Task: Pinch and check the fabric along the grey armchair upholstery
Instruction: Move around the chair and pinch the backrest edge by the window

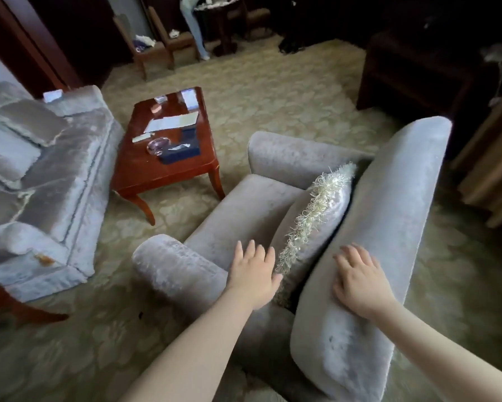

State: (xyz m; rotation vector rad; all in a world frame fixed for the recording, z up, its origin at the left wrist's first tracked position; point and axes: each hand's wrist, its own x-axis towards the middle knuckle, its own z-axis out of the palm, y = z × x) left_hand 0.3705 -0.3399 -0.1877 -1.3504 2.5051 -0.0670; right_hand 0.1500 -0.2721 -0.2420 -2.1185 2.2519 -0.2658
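Grey armchair [389, 213] sat centre-right, seen from behind, backrest nearest. Right grip [360, 281] lay flat on backrest top, fingers spread, nothing pinched yet. Left grip [254, 274] spread too, over seat just beside fringed cushion [310, 227]; touching fabric or not, couldn't tell. Reckon best way: gather small fold between thumb and fingertips, lift gently, work along bit by bit. Cushion hid seat-back crease, chair's bottom cut off. Stuff on tabletop [168, 169] too blurry.
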